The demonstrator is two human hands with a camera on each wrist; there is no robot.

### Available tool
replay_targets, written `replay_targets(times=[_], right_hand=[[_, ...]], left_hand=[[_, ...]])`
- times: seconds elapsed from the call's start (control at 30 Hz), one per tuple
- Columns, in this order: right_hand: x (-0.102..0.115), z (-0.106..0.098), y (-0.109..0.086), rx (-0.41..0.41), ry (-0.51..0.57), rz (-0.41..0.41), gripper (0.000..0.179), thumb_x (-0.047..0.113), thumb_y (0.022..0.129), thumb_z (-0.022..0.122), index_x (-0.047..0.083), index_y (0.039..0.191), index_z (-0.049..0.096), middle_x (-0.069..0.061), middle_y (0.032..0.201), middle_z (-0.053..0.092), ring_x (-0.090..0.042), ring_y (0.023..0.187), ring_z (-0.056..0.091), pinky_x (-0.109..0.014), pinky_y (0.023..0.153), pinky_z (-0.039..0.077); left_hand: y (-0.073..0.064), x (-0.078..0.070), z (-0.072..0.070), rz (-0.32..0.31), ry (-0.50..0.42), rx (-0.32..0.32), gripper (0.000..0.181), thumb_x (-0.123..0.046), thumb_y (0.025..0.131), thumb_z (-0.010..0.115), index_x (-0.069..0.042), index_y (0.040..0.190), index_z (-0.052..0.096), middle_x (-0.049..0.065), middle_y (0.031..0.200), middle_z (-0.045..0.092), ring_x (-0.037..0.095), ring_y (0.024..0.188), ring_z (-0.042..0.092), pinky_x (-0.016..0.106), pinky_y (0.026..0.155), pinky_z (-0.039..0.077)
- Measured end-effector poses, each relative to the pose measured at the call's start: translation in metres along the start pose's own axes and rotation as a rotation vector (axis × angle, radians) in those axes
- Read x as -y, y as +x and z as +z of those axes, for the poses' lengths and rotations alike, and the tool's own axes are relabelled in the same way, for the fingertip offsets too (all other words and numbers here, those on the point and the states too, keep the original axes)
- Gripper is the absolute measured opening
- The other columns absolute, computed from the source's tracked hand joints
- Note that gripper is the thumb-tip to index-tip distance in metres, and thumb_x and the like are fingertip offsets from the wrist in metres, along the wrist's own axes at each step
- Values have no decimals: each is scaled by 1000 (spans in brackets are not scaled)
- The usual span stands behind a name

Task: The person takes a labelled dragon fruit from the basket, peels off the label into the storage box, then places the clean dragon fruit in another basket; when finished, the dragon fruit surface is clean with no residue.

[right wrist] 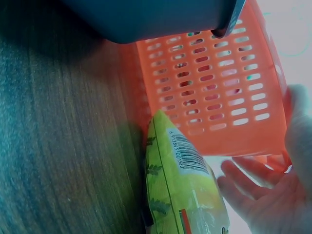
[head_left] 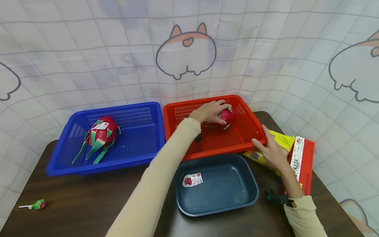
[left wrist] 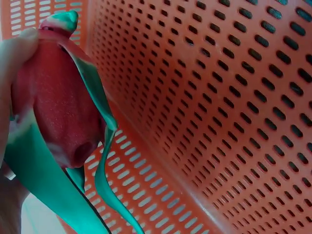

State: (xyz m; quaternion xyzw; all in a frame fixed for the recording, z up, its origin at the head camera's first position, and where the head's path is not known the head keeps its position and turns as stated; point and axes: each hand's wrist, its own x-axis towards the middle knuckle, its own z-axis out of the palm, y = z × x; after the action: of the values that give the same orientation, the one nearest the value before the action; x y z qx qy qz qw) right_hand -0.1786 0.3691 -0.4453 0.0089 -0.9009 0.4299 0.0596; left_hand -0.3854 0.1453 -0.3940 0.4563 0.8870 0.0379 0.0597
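Inside the red basket [head_left: 204, 151], my left hand [head_left: 208, 112] grips a dragon fruit [head_left: 227, 115] with pink-red skin and green leaf-like scales. The left wrist view shows the fruit [left wrist: 58, 92] close beside the perforated basket wall, its long green tips hanging down; my fingers [left wrist: 19, 51] curl around its side. At the basket's front right corner, my right hand [head_left: 272, 151] holds the rim between thumb and fingers. In the right wrist view that hand [right wrist: 273, 200] is at the rim, beside a yellow packet [right wrist: 183, 180] with a barcode.
A blue basket [head_left: 139, 138] on the left holds another dragon fruit [head_left: 103, 133] with a label. In front stands a dark blue-grey tray [head_left: 222, 191] with a sticker [head_left: 192, 180]. A red pasta box [head_left: 306, 164] lies at the right, a lollipop [head_left: 38, 204] at the left.
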Motion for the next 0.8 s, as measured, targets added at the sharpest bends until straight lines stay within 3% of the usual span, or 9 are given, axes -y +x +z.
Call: replay_targets(times=[0.2, 0.53, 0.8], right_hand=[[2, 2, 2, 0, 7, 10, 83, 40, 97, 54, 20, 157, 0, -26, 149, 36, -42, 124, 47, -61, 102, 43], [-1, -1, 3, 3, -6, 11, 84, 40, 97, 53, 16, 157, -1, -28, 149, 33, -44, 125, 43, -64, 103, 39], [-2, 3, 4, 8, -11, 21, 85, 41, 97, 53, 18, 157, -2, -29, 150, 32, -45, 126, 41, -66, 105, 35]], left_hand=[[1, -3, 5, -56, -122, 26, 80, -51, 89, 62, -28, 154, 23, 4, 160, 21, 27, 142, 29, 41, 109, 42], [-4, -12, 4, -184, -239, 79, 82, -47, 88, 65, -28, 154, 21, 0, 157, 27, 21, 138, 34, 43, 110, 40], [-9, -11, 1, -195, -291, 116, 83, -41, 91, 64, -23, 155, 16, 1, 159, 25, 21, 141, 32, 42, 113, 36]])
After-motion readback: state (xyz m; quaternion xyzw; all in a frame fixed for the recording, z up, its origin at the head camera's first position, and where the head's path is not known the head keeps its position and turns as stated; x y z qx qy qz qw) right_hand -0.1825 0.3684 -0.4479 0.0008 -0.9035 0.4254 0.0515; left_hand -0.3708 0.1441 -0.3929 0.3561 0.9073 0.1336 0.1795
